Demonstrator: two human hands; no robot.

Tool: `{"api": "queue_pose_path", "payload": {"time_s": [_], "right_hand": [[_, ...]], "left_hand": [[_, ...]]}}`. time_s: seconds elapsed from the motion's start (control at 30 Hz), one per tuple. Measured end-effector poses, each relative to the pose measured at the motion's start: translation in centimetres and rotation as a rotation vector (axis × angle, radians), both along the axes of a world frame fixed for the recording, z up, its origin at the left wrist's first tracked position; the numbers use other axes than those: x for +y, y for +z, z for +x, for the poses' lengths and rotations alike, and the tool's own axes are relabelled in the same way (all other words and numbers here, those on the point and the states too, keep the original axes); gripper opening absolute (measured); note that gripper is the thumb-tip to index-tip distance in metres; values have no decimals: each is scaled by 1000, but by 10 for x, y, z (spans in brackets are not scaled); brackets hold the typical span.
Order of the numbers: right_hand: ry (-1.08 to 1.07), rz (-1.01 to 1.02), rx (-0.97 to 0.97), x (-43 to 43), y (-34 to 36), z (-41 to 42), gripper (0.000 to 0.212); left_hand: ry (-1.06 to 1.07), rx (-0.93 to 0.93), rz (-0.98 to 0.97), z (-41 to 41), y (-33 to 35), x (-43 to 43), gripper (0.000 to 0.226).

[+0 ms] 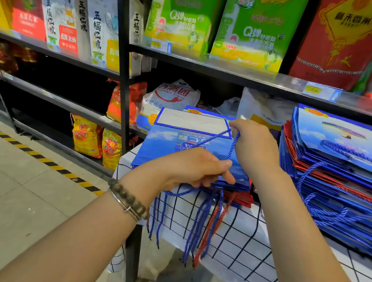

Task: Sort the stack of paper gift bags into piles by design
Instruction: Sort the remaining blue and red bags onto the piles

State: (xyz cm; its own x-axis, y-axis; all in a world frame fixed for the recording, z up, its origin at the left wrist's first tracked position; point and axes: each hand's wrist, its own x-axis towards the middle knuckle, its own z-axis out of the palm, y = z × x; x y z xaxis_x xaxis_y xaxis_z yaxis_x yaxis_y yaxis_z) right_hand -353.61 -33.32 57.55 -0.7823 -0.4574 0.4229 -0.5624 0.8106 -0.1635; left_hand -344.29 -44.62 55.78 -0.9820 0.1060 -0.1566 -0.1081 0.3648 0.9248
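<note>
Pinching tight: left hand (191, 166) grips the near edge of the top bag (168, 146), and right hand (253, 143) nips its blue cord (232, 145) at the far corner. Best lay that cord flat and square the bag on its pile, I'd say. It's glossy blue with a sky print, on the checked cloth (239, 238), with the red-and-blue stack (338, 170) just right.

Left hand (191, 169), right hand (254, 145) (blue cord (232, 148))
</note>
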Motion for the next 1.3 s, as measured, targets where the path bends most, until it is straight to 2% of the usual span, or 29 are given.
{"api": "queue_pose_path", "payload": {"time_s": [0.07,0.2,0.27,0.33,0.4,0.5,0.57,0.83,1.3], "right_hand": [[0,-28,-77,2,-5,-5,32],[29,-238,-233,12,-12,-5,55],[23,-271,-240,23,-14,3,52],[25,-274,-247,37,-18,15,38],[36,-229,-269,47,-24,25,30],[87,-59,-323,55,-35,30,33],[105,-8,-335,57,-38,31,34],[126,-94,-331,60,-47,28,30],[152,-65,-302,61,-51,28,23]], "left_hand": [[26,40,-75,-3,3,-1,27],[177,102,-29,-15,4,-5,16],[269,149,26,-22,1,-3,9],[327,187,19,-30,-4,0,7],[335,206,-104,-38,-12,3,10],[281,232,-349,-46,-19,5,14],[255,236,-397,-47,-20,6,19],[170,222,-358,-45,-18,5,24],[143,156,-373,-47,-18,1,21]]}}
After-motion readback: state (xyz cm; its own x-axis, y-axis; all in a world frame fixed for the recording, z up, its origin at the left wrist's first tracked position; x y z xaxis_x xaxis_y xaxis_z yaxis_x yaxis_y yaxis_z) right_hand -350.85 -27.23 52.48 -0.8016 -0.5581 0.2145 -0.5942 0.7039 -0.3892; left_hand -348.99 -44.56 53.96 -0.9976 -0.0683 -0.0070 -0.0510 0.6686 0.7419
